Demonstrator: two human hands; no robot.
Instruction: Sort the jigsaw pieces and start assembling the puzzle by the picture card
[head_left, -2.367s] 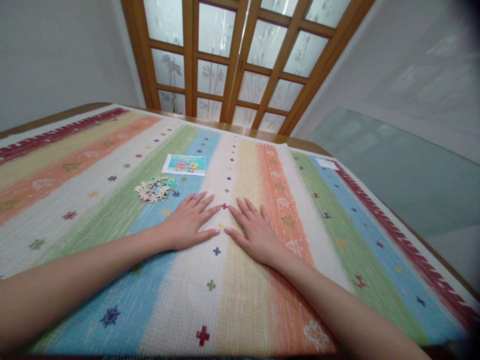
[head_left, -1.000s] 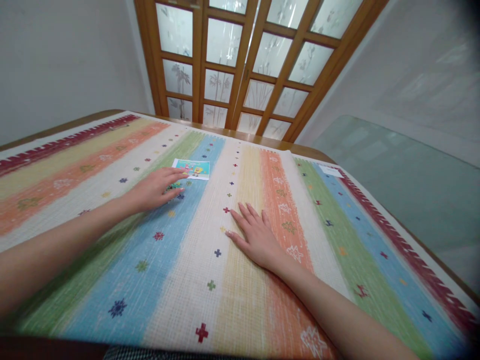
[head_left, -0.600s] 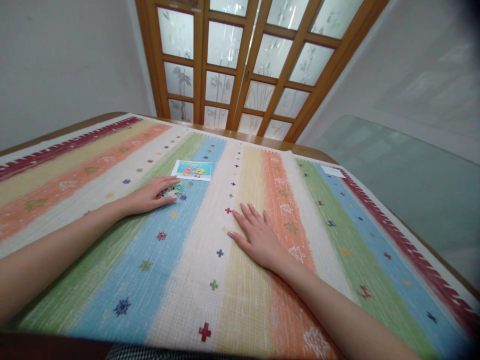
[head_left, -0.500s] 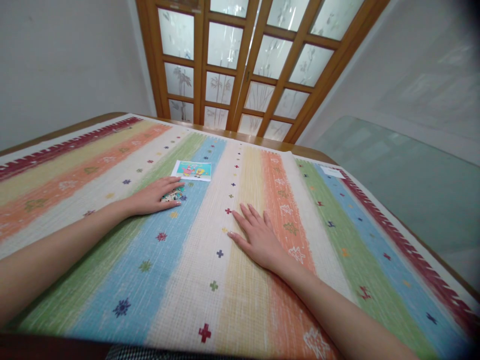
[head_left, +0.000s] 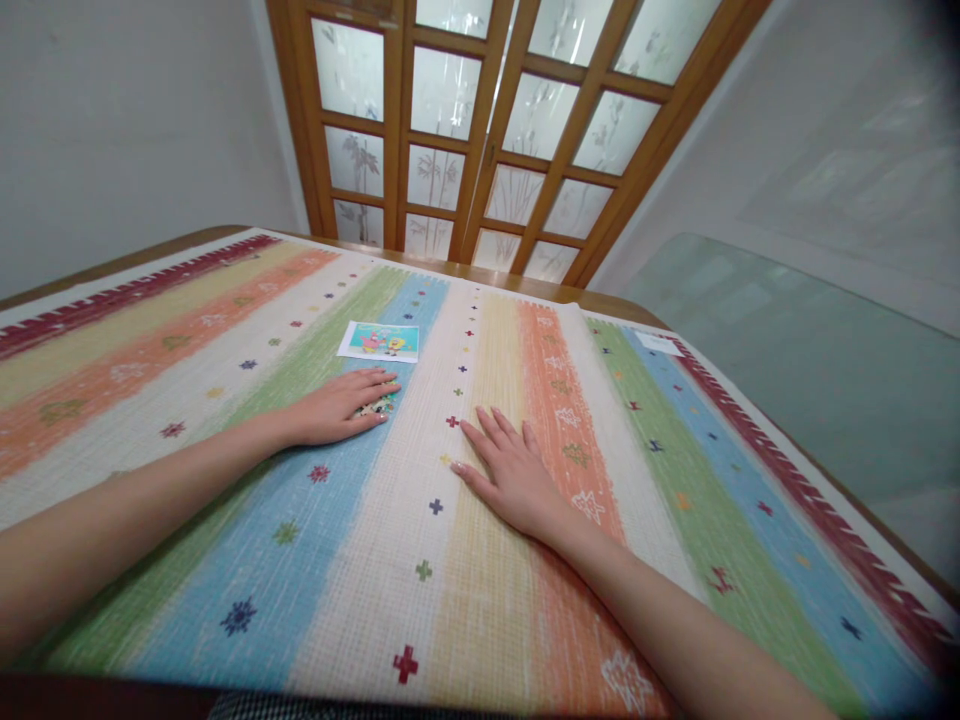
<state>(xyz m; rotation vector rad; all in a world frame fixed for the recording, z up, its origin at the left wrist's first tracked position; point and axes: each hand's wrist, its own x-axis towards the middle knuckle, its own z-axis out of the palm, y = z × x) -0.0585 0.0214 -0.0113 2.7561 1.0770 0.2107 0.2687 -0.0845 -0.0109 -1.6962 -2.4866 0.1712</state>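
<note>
Compared with half a second ago, the left hand (head_left: 339, 408) and the puzzle pieces (head_left: 379, 407) lie further toward four o'clock, just clear of the picture card (head_left: 381, 343) at the pieces' twelve o'clock. The left hand's fingers stretch, slightly parted, over the pieces, hiding most. The right hand (head_left: 510, 470), at their four o'clock, rests flat, fingers spread, on the tablecloth (head_left: 375, 560).

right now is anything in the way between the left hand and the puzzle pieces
Nothing visible: the left hand lies over the puzzle pieces, some showing between thumb and fingers. The picture card lies beyond, not between them.
</note>
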